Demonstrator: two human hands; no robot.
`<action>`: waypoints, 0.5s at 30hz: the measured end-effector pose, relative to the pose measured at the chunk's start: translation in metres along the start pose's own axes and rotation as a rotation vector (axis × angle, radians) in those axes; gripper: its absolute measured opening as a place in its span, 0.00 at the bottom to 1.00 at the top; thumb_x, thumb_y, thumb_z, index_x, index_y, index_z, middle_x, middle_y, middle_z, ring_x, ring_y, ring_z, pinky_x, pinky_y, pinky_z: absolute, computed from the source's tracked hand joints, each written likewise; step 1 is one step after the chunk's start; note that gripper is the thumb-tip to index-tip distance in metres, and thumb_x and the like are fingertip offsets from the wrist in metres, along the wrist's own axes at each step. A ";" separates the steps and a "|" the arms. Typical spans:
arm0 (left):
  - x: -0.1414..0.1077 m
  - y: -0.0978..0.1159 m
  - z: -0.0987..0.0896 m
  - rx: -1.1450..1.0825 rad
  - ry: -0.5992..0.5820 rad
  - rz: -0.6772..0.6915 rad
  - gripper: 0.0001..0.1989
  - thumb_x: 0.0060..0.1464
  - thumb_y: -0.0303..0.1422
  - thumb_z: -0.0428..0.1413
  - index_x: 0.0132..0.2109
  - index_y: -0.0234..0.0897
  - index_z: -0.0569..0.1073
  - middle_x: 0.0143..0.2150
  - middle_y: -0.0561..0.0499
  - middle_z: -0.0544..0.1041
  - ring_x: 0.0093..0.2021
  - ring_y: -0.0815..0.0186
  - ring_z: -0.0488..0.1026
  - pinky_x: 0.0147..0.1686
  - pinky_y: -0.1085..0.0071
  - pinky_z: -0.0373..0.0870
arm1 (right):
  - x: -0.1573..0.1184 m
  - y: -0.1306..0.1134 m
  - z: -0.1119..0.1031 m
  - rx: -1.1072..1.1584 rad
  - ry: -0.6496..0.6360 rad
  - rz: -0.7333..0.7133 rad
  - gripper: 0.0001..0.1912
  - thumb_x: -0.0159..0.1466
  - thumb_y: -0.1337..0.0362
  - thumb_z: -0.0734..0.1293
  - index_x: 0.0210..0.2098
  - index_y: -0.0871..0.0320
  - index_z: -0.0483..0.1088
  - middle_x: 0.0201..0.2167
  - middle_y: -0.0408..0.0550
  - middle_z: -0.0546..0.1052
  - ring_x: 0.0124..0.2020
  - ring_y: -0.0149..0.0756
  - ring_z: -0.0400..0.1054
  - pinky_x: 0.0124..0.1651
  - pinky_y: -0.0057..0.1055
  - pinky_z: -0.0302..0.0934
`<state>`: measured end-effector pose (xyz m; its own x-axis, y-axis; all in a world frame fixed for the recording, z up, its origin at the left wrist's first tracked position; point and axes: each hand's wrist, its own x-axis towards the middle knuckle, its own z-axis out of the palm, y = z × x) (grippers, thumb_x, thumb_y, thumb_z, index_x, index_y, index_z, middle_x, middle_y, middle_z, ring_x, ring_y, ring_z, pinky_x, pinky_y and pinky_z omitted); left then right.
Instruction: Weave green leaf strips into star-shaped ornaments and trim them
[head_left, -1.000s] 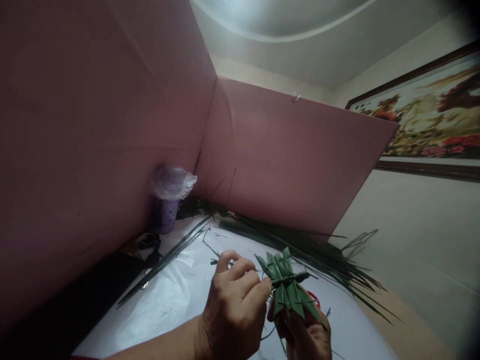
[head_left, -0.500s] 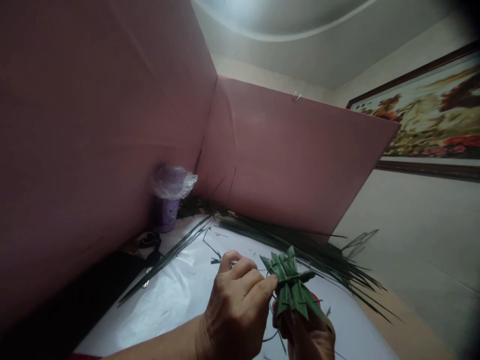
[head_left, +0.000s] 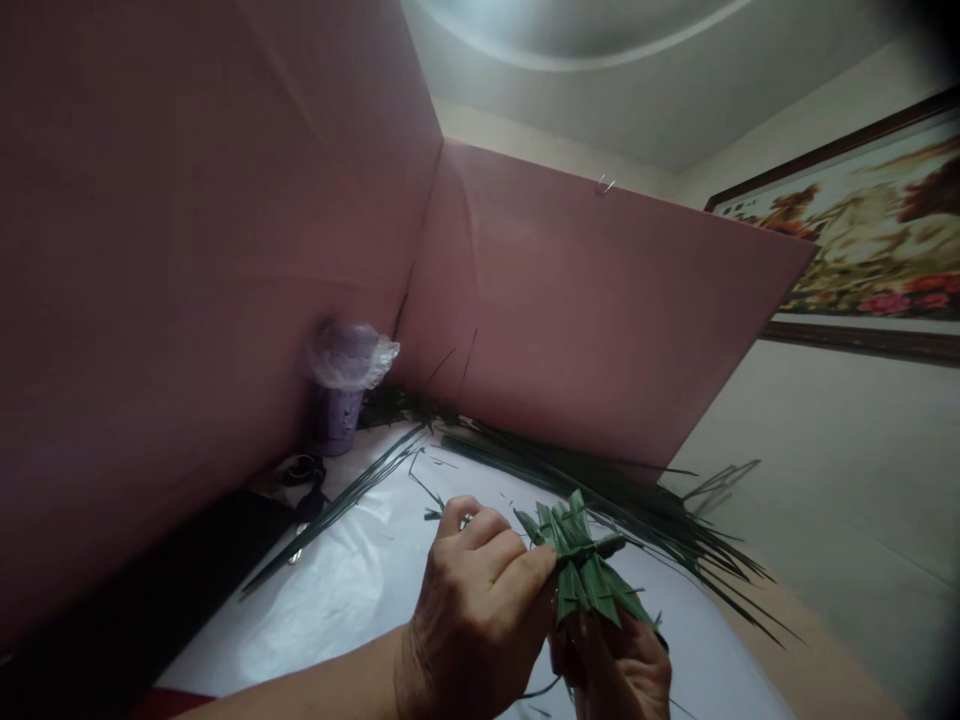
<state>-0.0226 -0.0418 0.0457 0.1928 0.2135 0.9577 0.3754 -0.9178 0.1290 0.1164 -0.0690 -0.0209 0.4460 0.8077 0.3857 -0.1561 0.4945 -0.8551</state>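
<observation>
A woven green leaf piece (head_left: 589, 575), with folded pointed ends and a strip bound across its middle, is held in front of me. My right hand (head_left: 619, 665) grips it from below, its fingers partly hidden behind the leaves. Curled beside it, my left hand (head_left: 480, 600) pinches the piece's left side between thumb and fingers. A small shiny bit shows in the gap between the left hand's curled fingers, too small to make out.
Long leaf strips (head_left: 592, 480) lie along the far side of the white tabletop (head_left: 315, 620); others slant at left. A purple cup (head_left: 341, 415) with crinkled clear plastic stands in the corner. Pink panels (head_left: 585, 310) rise behind. Dark cords (head_left: 300, 475) lie near the cup.
The view has shifted slightly. Both hands keep their hold on the leaf piece, which is tilted a little differently; a red patch behind it is now hidden.
</observation>
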 end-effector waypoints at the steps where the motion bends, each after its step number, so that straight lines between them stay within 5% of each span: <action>1: 0.000 0.000 0.000 0.000 0.004 -0.004 0.05 0.52 0.23 0.50 0.31 0.33 0.69 0.21 0.52 0.69 0.26 0.67 0.63 0.34 0.64 0.54 | 0.000 0.000 0.000 0.005 -0.005 0.006 0.13 0.51 0.59 0.74 0.27 0.57 0.67 0.11 0.36 0.64 0.11 0.26 0.57 0.12 0.21 0.51; 15: -0.001 -0.002 0.000 -0.047 -0.006 0.006 0.12 0.52 0.21 0.45 0.38 0.33 0.72 0.20 0.51 0.68 0.25 0.66 0.61 0.33 0.64 0.53 | 0.004 -0.011 0.004 -0.105 0.091 -0.058 0.15 0.48 0.58 0.76 0.20 0.59 0.67 0.10 0.38 0.65 0.11 0.24 0.55 0.13 0.21 0.47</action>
<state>-0.0231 -0.0406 0.0440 0.2002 0.2103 0.9569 0.3313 -0.9337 0.1358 0.1168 -0.0702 -0.0083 0.5302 0.7441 0.4064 -0.0372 0.4993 -0.8656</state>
